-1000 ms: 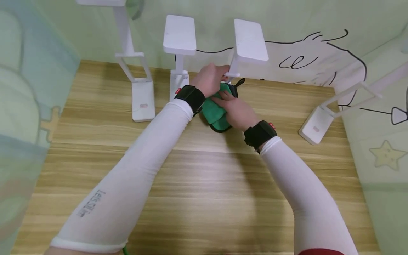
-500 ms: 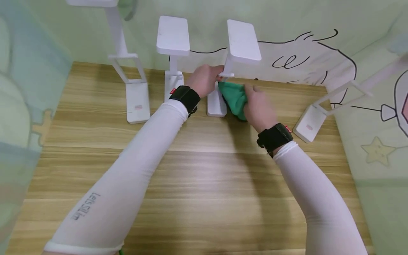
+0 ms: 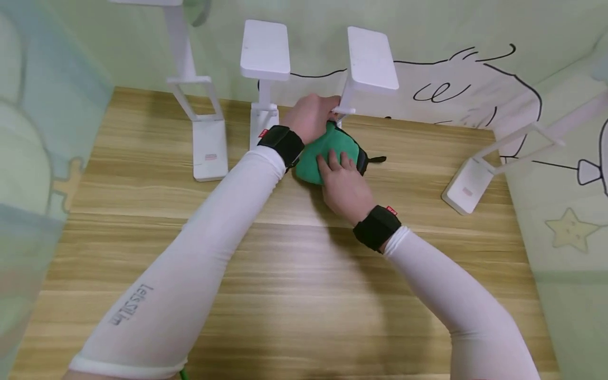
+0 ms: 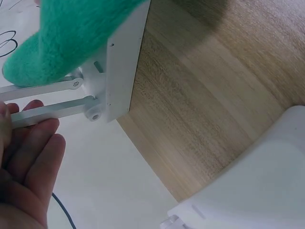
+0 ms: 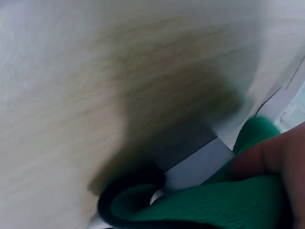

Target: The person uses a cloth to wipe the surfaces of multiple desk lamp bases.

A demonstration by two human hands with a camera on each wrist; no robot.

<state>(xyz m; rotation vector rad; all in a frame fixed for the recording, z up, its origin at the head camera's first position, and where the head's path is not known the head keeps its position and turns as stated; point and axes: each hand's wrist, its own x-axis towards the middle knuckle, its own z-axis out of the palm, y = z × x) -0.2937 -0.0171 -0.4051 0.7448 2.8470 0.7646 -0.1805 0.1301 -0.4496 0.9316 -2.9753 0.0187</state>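
Observation:
A white folding desk lamp (image 3: pixel 372 59) stands by the back wall. My left hand (image 3: pixel 310 119) grips its lower arm; the left wrist view shows curled fingers around one slim strut (image 4: pixel 57 110) just above the hinge. Over the lamp's base lies a green plush cleaning cloth (image 3: pixel 323 150) with black edging and a black loop. My right hand (image 3: pixel 345 192) holds the cloth against the base, fingers spread on top in the head view. The right wrist view has a finger (image 5: pixel 267 160) pressed into the green pile and the cloth's edge curled over. The cloth hides most of the base.
Two more white lamps stand to the left, the nearer (image 3: pixel 266 53) close beside my left hand, the other's base (image 3: pixel 210 153) farther out. Another lamp base (image 3: pixel 467 184) sits at the right. Walls enclose the wooden table (image 3: pixel 294 285) at the back and both sides.
My right hand and the cloth went right, uncovering the lamp's base, then came back left over it. The cloth's loop now points right. My left hand keeps its grip on the lamp.

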